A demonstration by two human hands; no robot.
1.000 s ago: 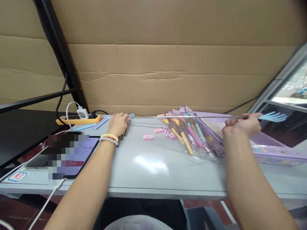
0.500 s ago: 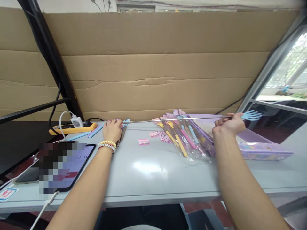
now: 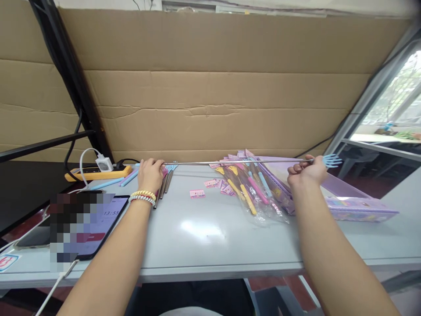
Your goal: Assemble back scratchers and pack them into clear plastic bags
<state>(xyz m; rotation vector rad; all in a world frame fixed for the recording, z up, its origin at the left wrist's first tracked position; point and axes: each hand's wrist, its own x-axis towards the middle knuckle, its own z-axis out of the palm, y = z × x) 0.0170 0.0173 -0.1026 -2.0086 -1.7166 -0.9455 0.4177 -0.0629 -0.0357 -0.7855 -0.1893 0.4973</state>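
Leftmost on the pale grey table (image 3: 197, 250), a dark flat phone (image 3: 33, 238) lies beside a black-edged tablet with a lit lilac screen (image 3: 115, 208), both partly masked by mosaic blocks. Behind them sits a yellow power strip (image 3: 94, 174) bearing a white plug-in charger (image 3: 104, 164), and near it rest slim light blue and purple tubes (image 3: 130, 177). The left hand (image 3: 150, 174), wearing yellow and white twisted bands (image 3: 143, 197) at the wrist, is closed around the left end of a long thin silver metal rod with a light blue hand-shaped head (image 3: 226, 162); its fingertips are hidden. Just beside it lie brown metal rods with claw heads (image 3: 169, 182). The silver rod stretches nearly level between both hands, above a small pink printed card (image 3: 197, 194), clear-wrapped yellow, pink and blue claw-ended sticks (image 3: 248, 199) and a shallow lilac printed box (image 3: 365, 211). The right hand (image 3: 307, 172) is clamped around the rod just short of its head, which juts out rightward.
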